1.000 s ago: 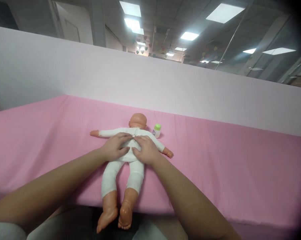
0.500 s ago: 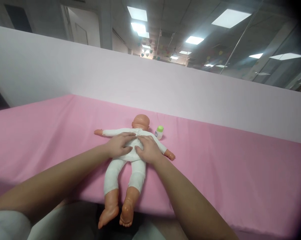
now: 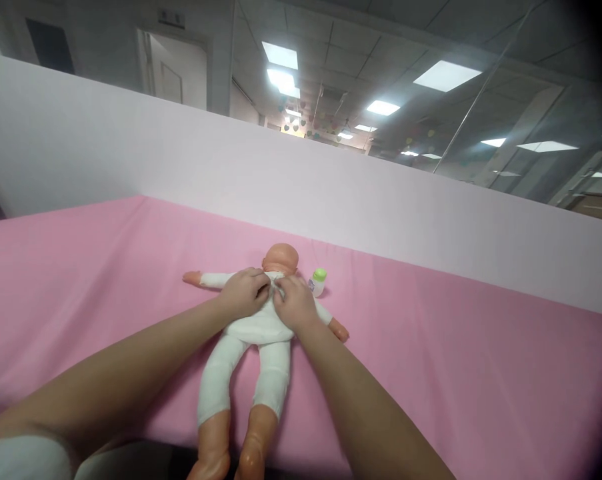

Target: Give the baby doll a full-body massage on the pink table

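Observation:
A baby doll (image 3: 261, 328) with a white cloth body lies face down, its bald head (image 3: 281, 257) pointing away from me and its arms spread. Both my hands rest on its upper back, just below the neck. My left hand (image 3: 245, 292) is closed, thumb and fingers pinched together on the white cloth. Close beside it, my right hand (image 3: 295, 301) pinches the cloth in the same way, near the middle of the back. A small clear bottle with a green cap (image 3: 319, 283) stands by the doll's right shoulder, just past my right hand.
A pink sheet (image 3: 431, 347) covers the padded surface under the doll. Behind it runs a low white wall (image 3: 331, 193) with glass above. The doll's feet (image 3: 251, 460) hang past the near edge.
My hands have slid up the doll's back toward its neck. Their fingers, spread flat before, are now curled into a pinch. The camera view has tilted up slightly.

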Motion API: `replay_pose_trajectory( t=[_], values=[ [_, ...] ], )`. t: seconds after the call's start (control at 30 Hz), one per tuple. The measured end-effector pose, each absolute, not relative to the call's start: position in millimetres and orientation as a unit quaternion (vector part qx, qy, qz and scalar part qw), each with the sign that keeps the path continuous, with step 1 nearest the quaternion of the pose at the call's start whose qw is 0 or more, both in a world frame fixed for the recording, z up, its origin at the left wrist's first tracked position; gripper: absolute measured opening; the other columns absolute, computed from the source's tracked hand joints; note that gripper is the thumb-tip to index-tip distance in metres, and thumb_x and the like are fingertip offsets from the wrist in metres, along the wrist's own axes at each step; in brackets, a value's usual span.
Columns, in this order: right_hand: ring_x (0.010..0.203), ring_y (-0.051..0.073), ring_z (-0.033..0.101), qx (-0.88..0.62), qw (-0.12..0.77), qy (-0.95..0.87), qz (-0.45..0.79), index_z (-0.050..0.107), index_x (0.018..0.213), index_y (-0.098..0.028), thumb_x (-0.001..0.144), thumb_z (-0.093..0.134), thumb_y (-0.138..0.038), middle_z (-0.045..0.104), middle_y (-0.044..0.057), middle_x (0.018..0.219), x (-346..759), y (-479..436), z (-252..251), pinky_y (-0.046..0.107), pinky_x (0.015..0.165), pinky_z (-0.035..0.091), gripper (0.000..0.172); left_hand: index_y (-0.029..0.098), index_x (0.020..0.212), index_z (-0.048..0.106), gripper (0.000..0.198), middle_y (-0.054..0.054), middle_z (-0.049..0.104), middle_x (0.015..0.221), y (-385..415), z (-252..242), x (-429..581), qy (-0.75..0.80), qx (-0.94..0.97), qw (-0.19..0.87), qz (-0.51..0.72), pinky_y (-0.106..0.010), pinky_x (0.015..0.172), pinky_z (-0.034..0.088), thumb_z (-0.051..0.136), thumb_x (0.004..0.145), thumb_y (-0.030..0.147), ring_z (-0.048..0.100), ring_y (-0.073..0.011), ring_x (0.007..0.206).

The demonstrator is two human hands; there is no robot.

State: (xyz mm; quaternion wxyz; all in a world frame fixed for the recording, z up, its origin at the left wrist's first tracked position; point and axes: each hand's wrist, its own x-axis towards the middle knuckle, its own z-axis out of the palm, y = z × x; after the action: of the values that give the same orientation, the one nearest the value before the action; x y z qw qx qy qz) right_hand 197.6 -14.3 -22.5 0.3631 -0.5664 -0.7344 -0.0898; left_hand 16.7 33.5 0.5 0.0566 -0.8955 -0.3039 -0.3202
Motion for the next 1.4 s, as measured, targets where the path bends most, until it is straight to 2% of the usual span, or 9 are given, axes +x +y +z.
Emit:
replay_pose_trajectory(
  t=[0.13, 0.27, 0.37, 0.53, 0.7, 0.9, 1.17, 1.4],
  values=[
    [0.103, 0.025, 0.057, -0.568, 0.353, -0.739, -0.084, 0.071, 0.112, -0.020, 0.095, 0.054, -0.024, 0.067, 0.009, 0.107, 197.2, -15.6, -32.8, 0.037, 0.098, 0.045, 0.024, 0.019, 0.089, 0.068, 0.016, -0.006, 0.069, 0.089, 34.4, -10.1, 15.1, -0.296, -0.898, 0.025, -0.323, -0.037, 0.082, 0.049, 0.052, 0.091, 0.021, 0.063, -0.0229, 0.087],
    [0.104, 0.026, 0.056, -0.557, 0.360, -0.741, -0.101, 0.070, 0.116, -0.020, 0.096, 0.053, -0.026, 0.067, 0.009, 0.107, 198.0, -19.1, -30.8, 0.040, 0.100, 0.044, 0.027, 0.018, 0.106, 0.069, 0.023, -0.009, 0.070, 0.105, 33.7, -11.0, 13.7, -0.283, -0.885, 0.045, -0.368, -0.040, 0.095, 0.048, 0.053, 0.090, 0.018, 0.062, -0.0245, 0.102],
    [0.109, 0.027, 0.055, -0.550, 0.377, -0.737, -0.111, 0.067, 0.123, -0.019, 0.095, 0.054, -0.027, 0.066, 0.010, 0.115, 197.3, -20.9, -29.4, 0.042, 0.103, 0.043, 0.031, 0.017, 0.116, 0.068, 0.030, -0.010, 0.069, 0.114, 32.9, -10.6, 14.0, -0.282, -0.885, 0.050, -0.367, -0.042, 0.101, 0.047, 0.054, 0.090, 0.017, 0.060, -0.0255, 0.109],
    [0.111, 0.026, 0.056, -0.550, 0.369, -0.744, -0.085, 0.066, 0.125, -0.020, 0.096, 0.053, -0.026, 0.068, 0.009, 0.117, 196.3, -19.2, -32.3, 0.042, 0.104, 0.043, 0.032, 0.019, 0.111, 0.070, 0.026, -0.009, 0.071, 0.112, 32.1, -7.9, 15.5, -0.300, -0.898, 0.015, -0.322, -0.043, 0.100, 0.049, 0.051, 0.093, 0.019, 0.063, -0.0251, 0.106],
    [0.109, 0.026, 0.057, -0.545, 0.372, -0.747, -0.078, 0.067, 0.124, -0.021, 0.096, 0.054, -0.025, 0.069, 0.007, 0.115, 197.1, -17.5, -35.2, 0.042, 0.103, 0.044, 0.031, 0.020, 0.115, 0.070, 0.029, -0.008, 0.071, 0.113, 30.4, -6.9, 15.2, -0.304, -0.899, 0.003, -0.315, -0.043, 0.100, 0.049, 0.052, 0.093, 0.019, 0.063, -0.0246, 0.107],
    [0.117, 0.029, 0.054, -0.548, 0.396, -0.726, -0.123, 0.063, 0.131, -0.016, 0.094, 0.055, -0.027, 0.064, 0.012, 0.126, 197.0, -17.9, -38.6, 0.046, 0.109, 0.042, 0.039, 0.017, 0.132, 0.063, 0.040, -0.011, 0.064, 0.134, 32.8, -14.3, 15.7, -0.302, -0.897, 0.022, -0.322, -0.045, 0.113, 0.042, 0.054, 0.093, 0.020, 0.056, -0.0271, 0.126],
    [0.115, 0.028, 0.056, -0.584, 0.367, -0.718, -0.089, 0.065, 0.127, -0.018, 0.095, 0.053, -0.029, 0.064, 0.011, 0.122, 196.1, -15.8, -42.0, 0.045, 0.107, 0.043, 0.036, 0.021, 0.123, 0.066, 0.032, -0.009, 0.067, 0.126, 36.6, -17.9, 16.6, -0.307, -0.902, -0.018, -0.302, -0.044, 0.107, 0.047, 0.050, 0.095, 0.023, 0.062, -0.0266, 0.118],
    [0.123, 0.030, 0.054, -0.594, 0.358, -0.715, -0.086, 0.057, 0.139, -0.020, 0.096, 0.052, -0.031, 0.062, 0.012, 0.132, 198.4, -16.9, -42.3, 0.048, 0.109, 0.042, 0.044, 0.020, 0.133, 0.058, 0.041, -0.014, 0.063, 0.129, 41.3, -26.0, 18.6, -0.333, -0.889, -0.013, -0.314, -0.049, 0.109, 0.042, 0.053, 0.093, 0.028, 0.057, -0.0320, 0.124]
  ],
)
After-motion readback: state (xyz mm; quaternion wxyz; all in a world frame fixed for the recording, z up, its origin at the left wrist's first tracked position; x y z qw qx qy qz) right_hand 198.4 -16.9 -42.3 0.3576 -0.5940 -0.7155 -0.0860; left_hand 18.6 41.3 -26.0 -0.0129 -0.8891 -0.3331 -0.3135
